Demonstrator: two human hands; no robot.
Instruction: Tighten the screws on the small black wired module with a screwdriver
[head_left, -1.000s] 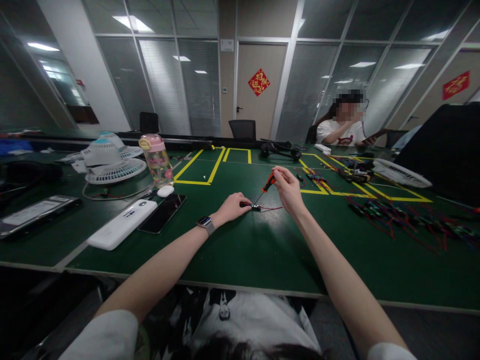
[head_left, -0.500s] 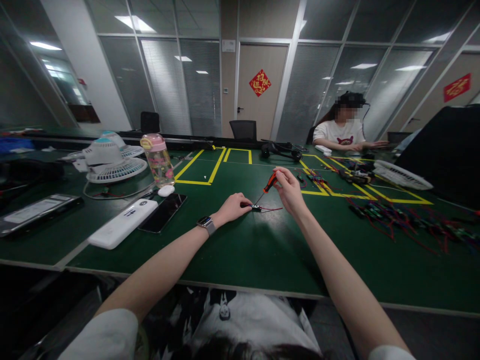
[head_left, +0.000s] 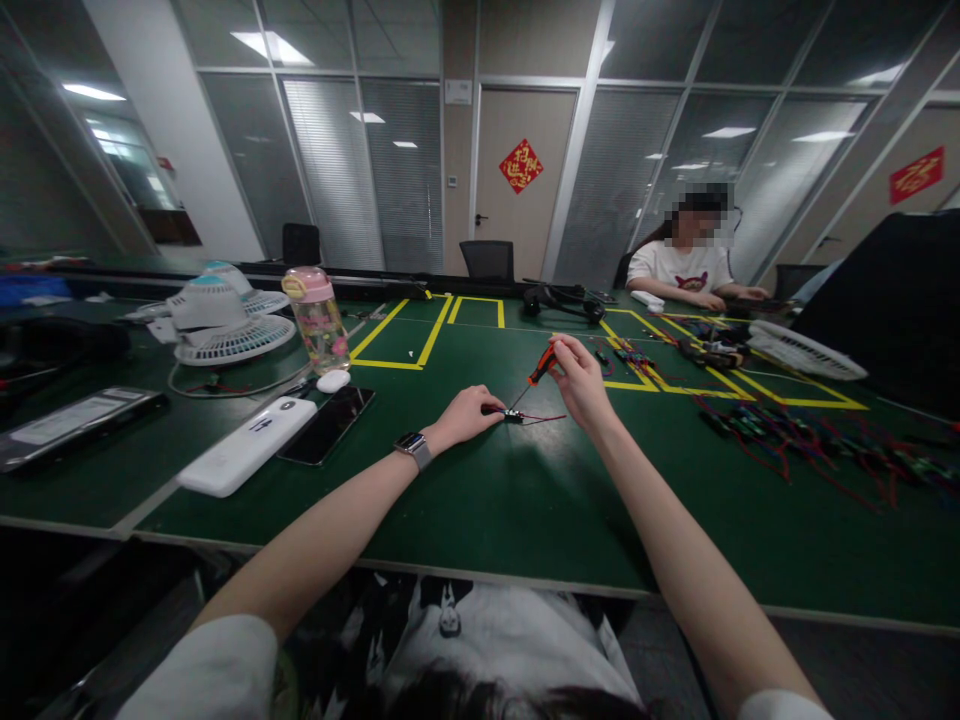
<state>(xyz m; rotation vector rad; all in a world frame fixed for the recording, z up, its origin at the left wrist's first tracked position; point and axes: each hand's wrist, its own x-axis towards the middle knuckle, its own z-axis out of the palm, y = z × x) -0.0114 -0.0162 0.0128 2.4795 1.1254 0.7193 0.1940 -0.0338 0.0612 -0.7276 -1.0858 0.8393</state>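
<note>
Green table point(head_left: 525, 500): carrying everything here, with yellow tape marking off boxes toward its far edge.
Left hand point(head_left: 469, 413): lying low near the table's middle, fingers drawn narrow and pinching the part, pressing it down so it is not sliding under the tool.
Part point(head_left: 512, 415): small and dark, sitting flat on the table at the left fingertips, midway between near and far edges; a thin red wire point(head_left: 544, 418) is trailing off to its right.
Right hand point(head_left: 581, 380): hovering above the table, fingers closing on the orange handle up high, where fingertips can be turning it.
Screwdriver point(head_left: 529, 385): leaning down and leftward, its tip seeming to be touching the part.
Watch point(head_left: 411, 445): sitting on the left wrist.
Left edge: phone point(head_left: 326, 425) and power bank point(head_left: 244, 445) lying side by side, bottle point(head_left: 319, 320) and fan point(head_left: 225, 325) standing behind them.
Right edge: wires point(head_left: 795, 435) lying tangled, well apart from both hands.
Far edge: another person point(head_left: 686, 270) sitting, forearms resting on the table.
</note>
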